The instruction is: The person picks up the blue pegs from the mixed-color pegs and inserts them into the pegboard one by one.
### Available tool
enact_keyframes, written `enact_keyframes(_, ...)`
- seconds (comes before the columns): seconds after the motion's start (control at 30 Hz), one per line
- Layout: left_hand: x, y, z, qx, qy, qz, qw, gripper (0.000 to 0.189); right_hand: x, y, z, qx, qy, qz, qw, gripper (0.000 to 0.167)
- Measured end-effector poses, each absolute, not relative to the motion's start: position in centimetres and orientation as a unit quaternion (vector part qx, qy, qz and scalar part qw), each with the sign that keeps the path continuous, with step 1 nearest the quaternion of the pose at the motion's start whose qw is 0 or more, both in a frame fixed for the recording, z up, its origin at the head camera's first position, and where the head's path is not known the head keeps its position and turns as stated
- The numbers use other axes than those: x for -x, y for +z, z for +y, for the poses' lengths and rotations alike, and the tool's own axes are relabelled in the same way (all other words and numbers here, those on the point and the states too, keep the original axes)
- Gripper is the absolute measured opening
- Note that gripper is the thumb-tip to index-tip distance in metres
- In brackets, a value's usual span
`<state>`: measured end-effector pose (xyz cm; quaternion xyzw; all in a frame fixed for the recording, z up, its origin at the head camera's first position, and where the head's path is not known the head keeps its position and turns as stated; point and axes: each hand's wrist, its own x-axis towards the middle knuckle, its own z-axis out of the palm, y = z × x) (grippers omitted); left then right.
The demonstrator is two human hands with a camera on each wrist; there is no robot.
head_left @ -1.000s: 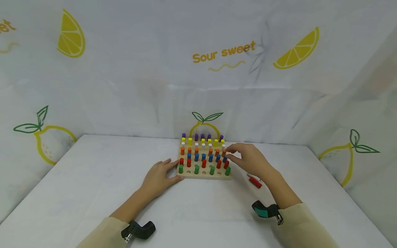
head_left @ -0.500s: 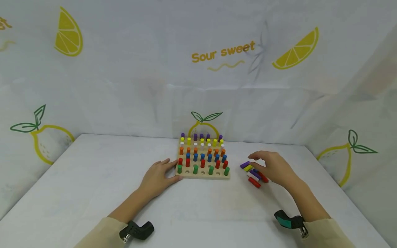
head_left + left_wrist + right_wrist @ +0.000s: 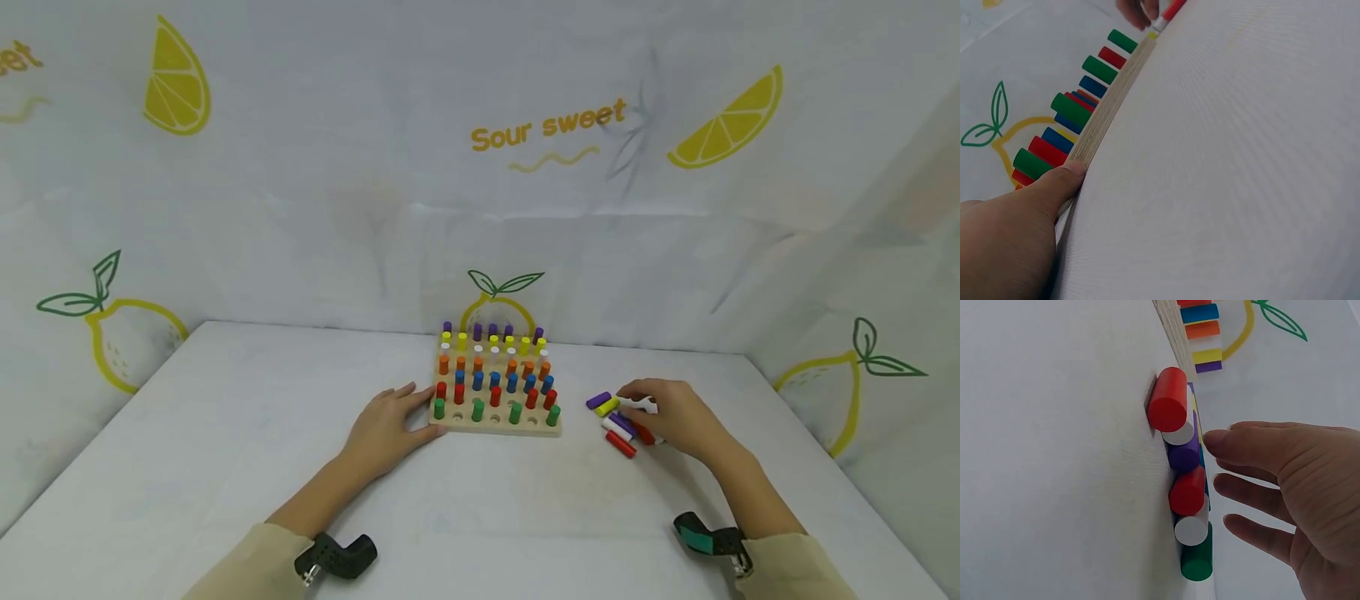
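Observation:
A wooden pegboard stands mid-table with rows of purple, yellow, white, orange, blue, red and green pegs upright in it. My left hand rests against its left front corner, fingers fairly straight. In the left wrist view the thumb presses the board's edge. Right of the board, my right hand hovers close over loose pegs. Its fingers look spread and bent a little in the right wrist view, with no peg visibly pinched. A red peg, a purple peg and a green peg lie beside them.
More loose pegs lie in the pile, among them a yellow peg and a white peg. Some sit partly under the right hand. A white cloth backdrop with lemon prints rises behind the table.
The right hand has moved from the board's right edge to the loose pegs and come down over them, uncovering several. The left hand has stayed at the board's corner.

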<state>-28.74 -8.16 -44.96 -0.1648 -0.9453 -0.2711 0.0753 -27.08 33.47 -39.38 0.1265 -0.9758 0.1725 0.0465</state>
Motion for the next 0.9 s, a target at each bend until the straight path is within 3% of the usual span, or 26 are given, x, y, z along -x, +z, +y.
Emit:
enact_keyframes(0.3,28.6,-44.8,-8.2,0.163,-0.268,-0.946,0.076,0.068,27.4,-40.2,33.5,-0.117,0.17,-0.978,0.023,0.024)
enact_keyframes(0.9,28.7,-45.0,-8.1,0.169,-0.268,-0.945,0.08,0.068,27.4,-40.8,33.5,-0.119,0.182,-0.973,0.072,0.021)
